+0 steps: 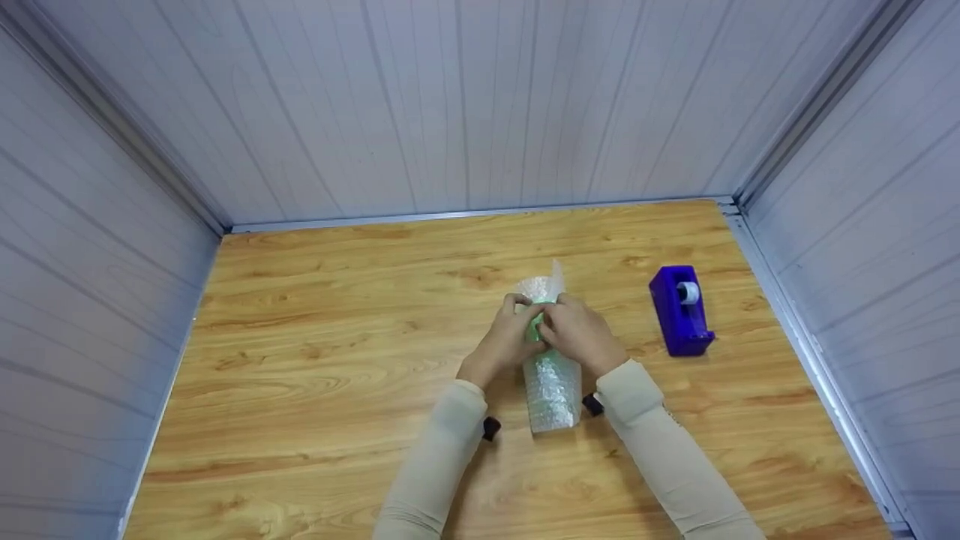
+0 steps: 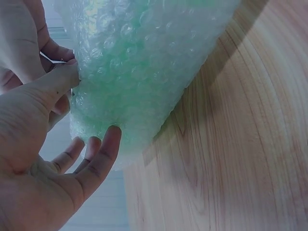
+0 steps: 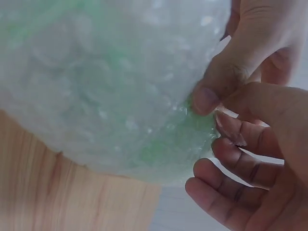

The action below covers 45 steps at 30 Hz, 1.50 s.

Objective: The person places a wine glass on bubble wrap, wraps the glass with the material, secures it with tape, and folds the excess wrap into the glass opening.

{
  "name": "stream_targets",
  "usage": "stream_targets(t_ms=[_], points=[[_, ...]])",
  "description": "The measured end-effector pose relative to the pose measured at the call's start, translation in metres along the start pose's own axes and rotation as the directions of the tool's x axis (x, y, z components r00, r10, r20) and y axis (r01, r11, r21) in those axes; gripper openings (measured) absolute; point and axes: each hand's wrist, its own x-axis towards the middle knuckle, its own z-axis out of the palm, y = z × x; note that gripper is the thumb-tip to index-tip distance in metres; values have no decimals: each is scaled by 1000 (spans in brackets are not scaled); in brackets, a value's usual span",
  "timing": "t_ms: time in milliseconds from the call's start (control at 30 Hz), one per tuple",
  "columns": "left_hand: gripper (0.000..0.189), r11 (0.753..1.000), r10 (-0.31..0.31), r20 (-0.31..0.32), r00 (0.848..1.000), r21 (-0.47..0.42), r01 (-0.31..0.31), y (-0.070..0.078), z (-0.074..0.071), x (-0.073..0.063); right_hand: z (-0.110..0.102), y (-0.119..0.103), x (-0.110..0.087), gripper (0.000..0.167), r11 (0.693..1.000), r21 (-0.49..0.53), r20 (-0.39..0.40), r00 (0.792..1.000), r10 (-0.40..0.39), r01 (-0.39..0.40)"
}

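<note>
A bubble-wrapped bundle (image 1: 553,394) lies lengthwise on the table, with something green showing through the wrap, its kind hidden. My left hand (image 1: 508,337) holds it from the left; in the left wrist view its fingertips (image 2: 114,132) touch the bubble wrap (image 2: 139,72). Close against it at the upper part of the bundle is my right hand (image 1: 581,334). A small piece of clear tape (image 3: 234,134) shows at the right hand's fingers, beside the left thumb (image 3: 206,100) that presses on the wrap. A loose flap of wrap (image 1: 556,276) sticks up beyond the hands.
To the right stands a blue tape dispenser (image 1: 680,315) with a white roll (image 1: 688,293). The wooden table (image 1: 315,375) is bounded by pale panel walls (image 1: 465,112) at the back and both sides. Small black pieces (image 1: 491,428) show beside both sleeves.
</note>
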Motion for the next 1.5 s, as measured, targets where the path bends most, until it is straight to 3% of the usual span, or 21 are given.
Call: stream_targets(t_ms=[267,467,533,700,867,1000,1100,1200,1333,1433,1500], points=[[61,1000,12,-22,1000,9,-12,0,0,-2,3,3,1,22,997,10,14,997,81,-81],[61,1000,20,-22,1000,-10,-20,-3,0,-6,10,23,0,48,977,114,10,983,181,-181],[62,999,9,-19,1000,-34,-9,-4,-1,-7,15,31,-1,60,953,189,36,971,236,-239],[64,997,0,-16,1000,-76,-1,-9,1,-11,35,47,-5,83,852,368,161,928,336,-373],[63,993,7,-34,999,-114,-11,-11,3,-12,49,53,-6,90,784,463,200,911,361,-413],[66,981,-11,-56,998,-193,0,-13,8,-13,52,55,-8,91,746,502,225,899,376,-438],[75,955,-67,-83,994,-293,40,-14,13,-15,52,56,-8,98,724,520,247,891,381,-454],[89,916,-168,-105,980,-383,116,-17,17,-17,53,56,-8,110,698,547,281,887,367,-462],[100,838,-284,-53,957,-499,222,-19,21,-21,53,57,-9,118,662,577,338,878,339,-478],[98,781,-308,0,951,-571,253,-20,22,-22,51,58,-11,113,662,592,340,887,311,-460],[95,770,-293,6,956,-592,239,-20,20,-23,49,57,-12,109,683,598,304,907,291,-419]])
